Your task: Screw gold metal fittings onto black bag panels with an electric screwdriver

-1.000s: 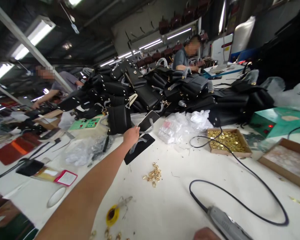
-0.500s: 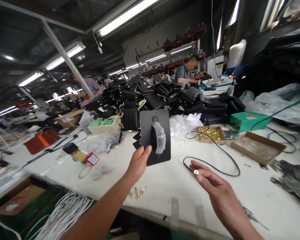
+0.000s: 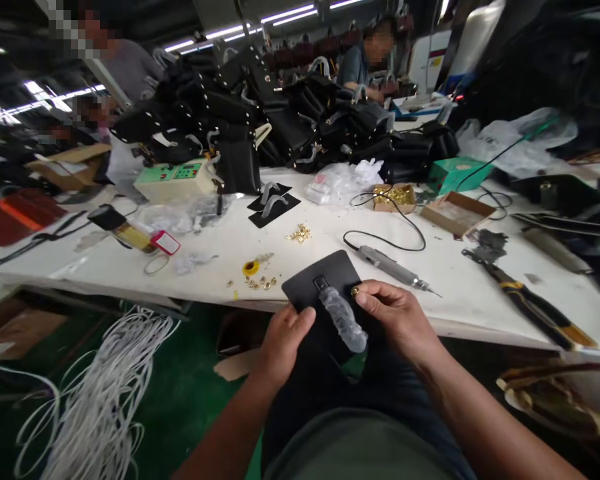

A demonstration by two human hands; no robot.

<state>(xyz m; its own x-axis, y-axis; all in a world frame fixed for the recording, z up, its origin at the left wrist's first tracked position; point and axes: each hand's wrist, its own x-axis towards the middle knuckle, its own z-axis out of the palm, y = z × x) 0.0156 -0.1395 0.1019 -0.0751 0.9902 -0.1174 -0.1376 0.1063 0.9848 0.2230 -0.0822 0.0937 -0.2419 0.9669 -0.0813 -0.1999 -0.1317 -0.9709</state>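
My left hand (image 3: 283, 343) grips the left edge of a black bag panel (image 3: 303, 283), tilted over my lap at the table's front edge. A carrying handle (image 3: 344, 323) wrapped in clear plastic is fixed along the panel's middle. Between the thumb and fingers of my right hand (image 3: 405, 320) is a small gold metal fitting (image 3: 355, 291), close to the panel's upper right edge; whether it touches is unclear. Small gold pieces (image 3: 300, 233) and a yellow ring-shaped roll (image 3: 251, 268) lie beyond the panel. A grey corded electric screwdriver (image 3: 390, 263) rests behind my right hand.
Two more handled panels (image 3: 275, 207) lie farther back, before a pile of black bags (image 3: 280, 120). A box of gold fittings (image 3: 394, 198) and an open cardboard tray (image 3: 457, 213) stand right of centre. Yellow-and-black-handled pliers (image 3: 535, 310) lie at right. A person (image 3: 363, 63) sits beyond the pile.
My view has tipped downward. The panel has come from above the table toward my lap, tilting. My right hand has brought the gold fitting to its edge, uncovering the screwdriver.
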